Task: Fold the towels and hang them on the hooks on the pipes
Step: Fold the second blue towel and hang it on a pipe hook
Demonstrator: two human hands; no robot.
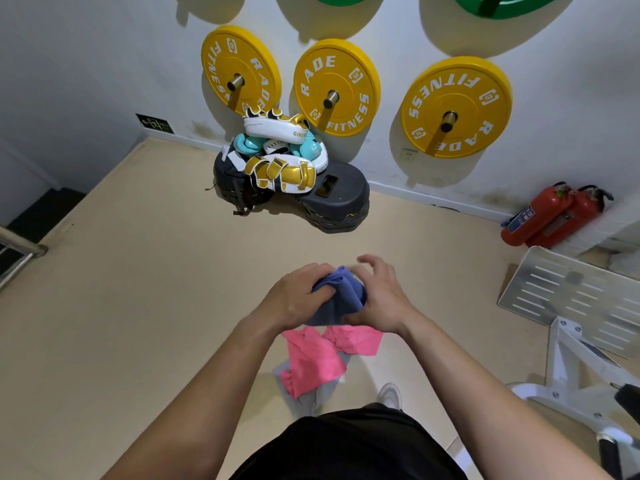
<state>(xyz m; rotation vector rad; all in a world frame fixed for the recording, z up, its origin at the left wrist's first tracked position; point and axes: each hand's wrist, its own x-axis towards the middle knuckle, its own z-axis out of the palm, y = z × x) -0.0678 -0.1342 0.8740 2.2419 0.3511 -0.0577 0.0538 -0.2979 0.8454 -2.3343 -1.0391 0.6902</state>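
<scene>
Folded blue towel [346, 293] mid-air.
Gripped with left hand [295, 299], pinched with right hand [381, 300]; probably needed edges squared before tightening.

White painted wall [104, 64] carries three round yellow rubber weight plates [349, 69] on steel pegs [330, 98]. Beige floor [138, 271]. Two red fire extinguishers [550, 216] lean against the wall.

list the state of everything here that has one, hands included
left hand: grips the blue towel
right hand: curled round the blue towel
blue towel: bunched between both hands
pink towel: crumpled, unfolded, below the hands
grey towel: crumpled, partly under the pink towel
yellow plates: hung on wall pegs
phone: screen dark, flat on the black step
fire extinguishers: tilted, side by side
</scene>
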